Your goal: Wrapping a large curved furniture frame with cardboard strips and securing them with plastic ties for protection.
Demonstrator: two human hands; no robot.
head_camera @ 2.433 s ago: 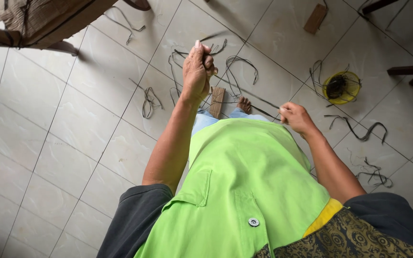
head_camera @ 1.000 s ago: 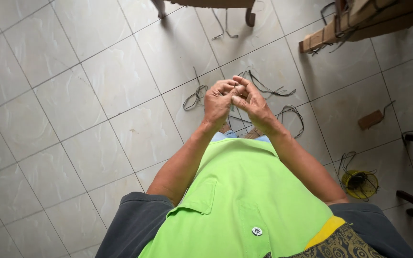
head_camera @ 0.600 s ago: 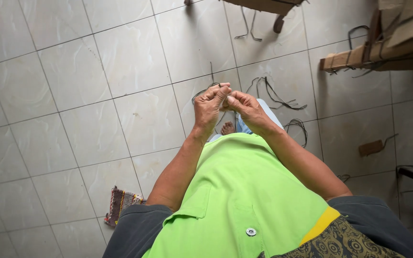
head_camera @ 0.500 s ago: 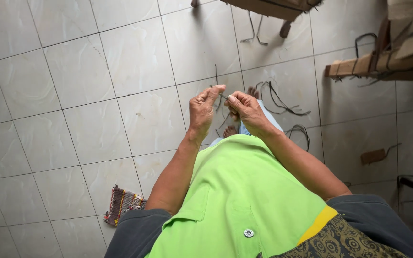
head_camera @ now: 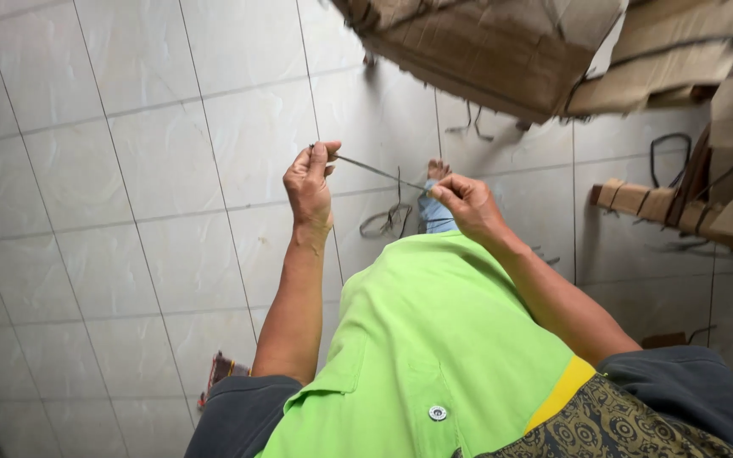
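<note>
- A pale tiled floor [head_camera: 129,170] fills the view from above, seen past the person's bright green shirt [head_camera: 434,339].
- Stacks of flattened brown cardboard [head_camera: 502,51] hang into the top and right of the view, some bound with dark strapping.
- The left hand [head_camera: 311,182] is raised in front of the body, fingers closed in a pinch on one end of a thin dark strip [head_camera: 379,172].
- The right hand [head_camera: 464,203] sits lower and further right, thumb and fingers pinched shut on the strip's other end.
- The strip runs taut and straight between the two hands, sloping down to the right, above the floor.
- To do this step well, it seems best to keep both pinches firm at the ends and the pull even, so the strip stays straight and does not slip or twist.
- A loose loop of similar strapping [head_camera: 388,222] lies on the floor below the hands, near a bare foot [head_camera: 439,170].
</note>
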